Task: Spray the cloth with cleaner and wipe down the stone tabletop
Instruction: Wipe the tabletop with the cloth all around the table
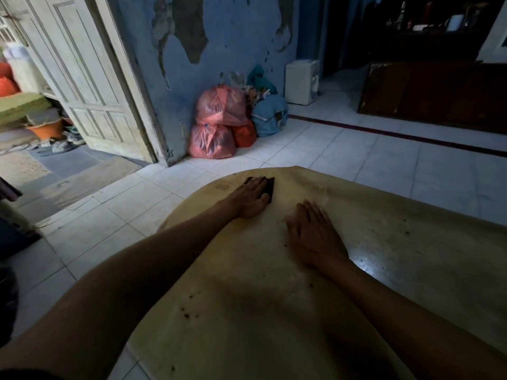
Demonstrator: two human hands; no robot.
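My left hand (251, 198) lies flat with the fingers together, pressing a dark cloth (270, 187) against the stone tabletop (274, 311); it does not pinch the cloth, the palm and fingers only cover most of it, and I see the dark fabric just at the fingertips and along the right side of the hand. The cloth is near the far rounded edge of the tabletop. My right hand (312, 237) holds nothing: it rests open, palm down on the stone, fingers slightly spread, a little nearer to me and to the right of the left hand, not touching it. Both forearms are bare and reach forward over the table. The yellowish surface has small dark spots (189, 314) in the near part and more specks on the right side, and beside my right wrist there is a bright reflection (365, 266) on the stone. On the white tiled floor (356, 157) behind the table, some orange plastic bags (219, 119) and a blue bundle (270, 113) stand against the peeling blue wall (233, 37). I cannot see any spray bottle.
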